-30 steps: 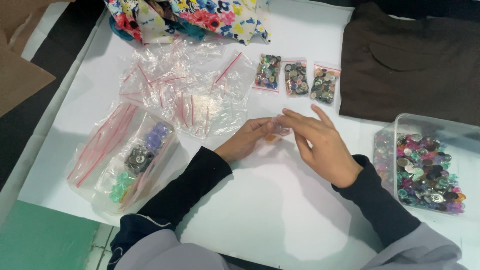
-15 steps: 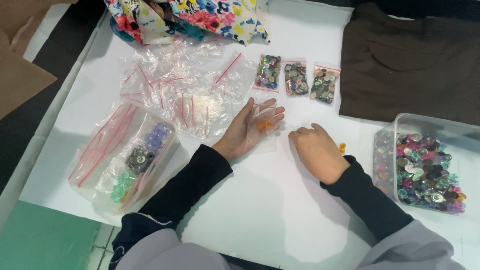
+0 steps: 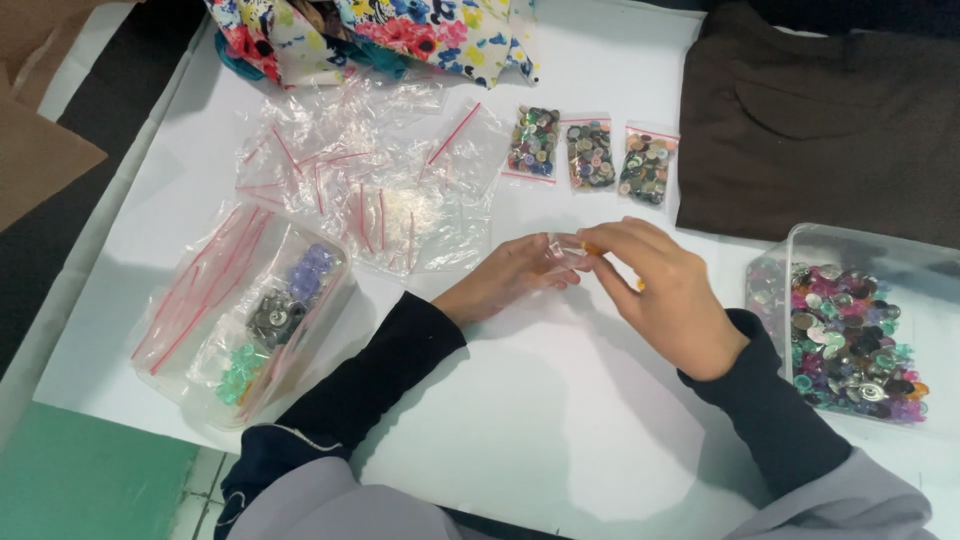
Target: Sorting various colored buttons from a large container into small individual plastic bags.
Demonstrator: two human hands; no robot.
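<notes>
Both hands meet over the white table (image 3: 520,420), fingertips pinched together on a small clear plastic bag (image 3: 566,252) held just above the surface. The left hand (image 3: 512,282) grips it from below with curled fingers, and the right hand (image 3: 668,296) closes on its right edge with thumb and forefinger. Something small and orange shows at the right fingertips, too tiny to make out, and what the bag holds is hidden by the fingers. Behind the hands lie three small filled button bags (image 3: 590,152) in a row, just beside a heap of empty clear bags with red zip strips (image 3: 360,180). To the right stands a clear tub of mixed coloured buttons (image 3: 850,340), its far side cut off by the frame edge. At left, a clear tray (image 3: 290,310) holds purple, grey and green pieces under more bags — their kind is hard to tell. Floral fabric (image 3: 400,35) and a dark brown garment (image 3: 820,120) run off the top
</notes>
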